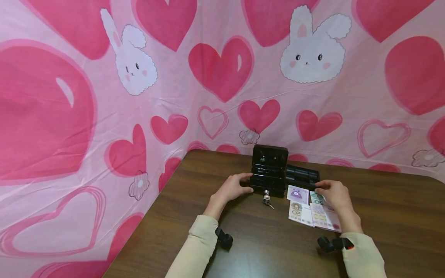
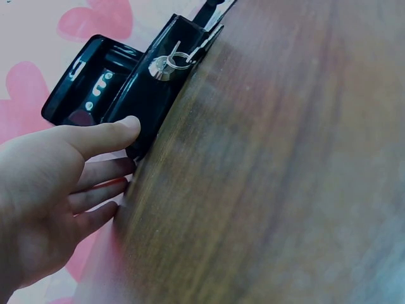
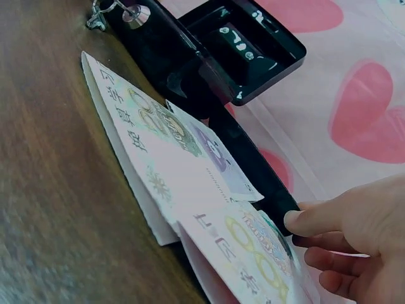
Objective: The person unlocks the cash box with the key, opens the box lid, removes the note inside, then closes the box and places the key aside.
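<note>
Facing pink cloth [image 1: 212,23] of hearts and rabbits beyond the box [image 1: 269,180], and working on a brown table [image 1: 257,235]. Bracketing the left end of the box with the left hand [image 1: 233,188]: resting the thumb on the front, spreading loose fingers along the side. Pinching the right end of the tray [image 1: 303,175], right of the box, between thumb and fingers of the right hand [image 1: 337,197]. Seeing the box open on the table, lid [image 1: 270,156] standing up at the back, keys [image 1: 267,201] dangling from the front lock [image 1: 266,192]. Spotting notes [image 1: 300,213] lying right and in front of the box, partly beneath the right hand.

Watching for trouble: probably dragging the notes askew if pulling the tray toward them, lying so near; perhaps snagging the keys on the table if pushing the box forward; maybe dropping the lid by knocking it from behind. Checking edges: having little slack behind the box, with the cloth hanging close to the table's far edge, but finding the left edge well apart from the box. Having the most open room in front of the box.
</note>
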A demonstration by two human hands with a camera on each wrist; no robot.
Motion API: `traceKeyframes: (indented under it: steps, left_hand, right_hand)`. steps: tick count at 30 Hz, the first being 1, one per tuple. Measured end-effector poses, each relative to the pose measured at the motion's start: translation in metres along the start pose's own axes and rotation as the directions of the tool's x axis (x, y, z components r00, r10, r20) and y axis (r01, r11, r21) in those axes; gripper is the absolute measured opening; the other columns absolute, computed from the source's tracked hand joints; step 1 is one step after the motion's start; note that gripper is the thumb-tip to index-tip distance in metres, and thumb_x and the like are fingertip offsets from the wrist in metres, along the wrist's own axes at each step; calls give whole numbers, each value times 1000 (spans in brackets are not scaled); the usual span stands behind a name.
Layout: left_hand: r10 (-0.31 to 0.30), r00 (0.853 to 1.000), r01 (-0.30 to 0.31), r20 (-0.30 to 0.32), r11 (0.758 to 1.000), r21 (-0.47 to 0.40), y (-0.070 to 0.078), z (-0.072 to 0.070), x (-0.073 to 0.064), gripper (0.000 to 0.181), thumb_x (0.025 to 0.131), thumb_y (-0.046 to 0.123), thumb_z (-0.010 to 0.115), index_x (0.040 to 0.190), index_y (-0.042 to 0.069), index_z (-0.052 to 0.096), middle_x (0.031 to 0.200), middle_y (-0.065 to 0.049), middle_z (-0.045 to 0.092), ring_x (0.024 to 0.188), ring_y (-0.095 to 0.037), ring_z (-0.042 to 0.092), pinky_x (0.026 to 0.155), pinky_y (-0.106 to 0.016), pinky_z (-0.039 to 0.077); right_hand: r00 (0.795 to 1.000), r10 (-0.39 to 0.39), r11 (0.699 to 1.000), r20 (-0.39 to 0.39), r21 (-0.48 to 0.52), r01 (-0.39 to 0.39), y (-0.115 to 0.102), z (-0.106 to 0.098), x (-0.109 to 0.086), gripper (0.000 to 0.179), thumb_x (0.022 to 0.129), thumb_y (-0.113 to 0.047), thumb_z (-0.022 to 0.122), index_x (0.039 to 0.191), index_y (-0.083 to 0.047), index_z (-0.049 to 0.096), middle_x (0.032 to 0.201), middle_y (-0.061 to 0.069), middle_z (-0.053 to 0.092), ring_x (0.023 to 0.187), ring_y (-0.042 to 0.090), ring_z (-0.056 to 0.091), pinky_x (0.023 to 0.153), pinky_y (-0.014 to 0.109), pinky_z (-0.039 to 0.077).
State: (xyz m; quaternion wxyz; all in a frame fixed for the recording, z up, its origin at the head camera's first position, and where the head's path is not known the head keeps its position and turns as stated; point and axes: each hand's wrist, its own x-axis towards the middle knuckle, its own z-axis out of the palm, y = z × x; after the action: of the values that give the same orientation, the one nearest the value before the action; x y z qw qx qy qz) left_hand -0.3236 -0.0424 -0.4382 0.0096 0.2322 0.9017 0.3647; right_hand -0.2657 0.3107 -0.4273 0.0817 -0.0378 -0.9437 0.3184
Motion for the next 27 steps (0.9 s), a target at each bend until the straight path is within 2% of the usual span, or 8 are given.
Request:
traceKeyframes:
  steps: [6,15,21,27]
  left_hand:
    - [-4,1000,4,1,1000,-5,-1,1,0,57,87,29,76,141,23,58,127,-5,68,120,-17,62,107,-38,46]
    - [-19,1000,19,14,1000,-11,0,-1,-2,57,88,30,75,141,23,57,131,-4,66,123,-19,60,108,-40,45]
    - [-10,1000,10,11,1000,-8,-1,-1,-2,57,88,30,75,142,23,56,131,-4,67,123,-19,60,108,-41,46]
    - [-5,1000,5,8,1000,-7,0,-1,-1,58,88,29,76,141,23,57,130,-5,67,122,-18,61,108,-39,45]
  right_hand:
    - [998,-12,1000,-55,3,12,1,2,0,22,93,-13,65,105,4,72,113,31,67,105,49,58,86,60,44]
    - [988,-18,998,-154,51,26,-6,-4,-2,23,96,-16,64,107,1,73,113,29,69,105,44,59,84,55,46]
    - [975,-21,998,-222,55,34,-11,-19,-5,29,96,-25,65,108,1,74,111,28,70,102,41,60,73,38,45]
    - [959,-30,997,-282,54,47,-17,-37,-9,32,95,-29,66,109,-1,74,113,28,69,102,39,58,69,30,41]
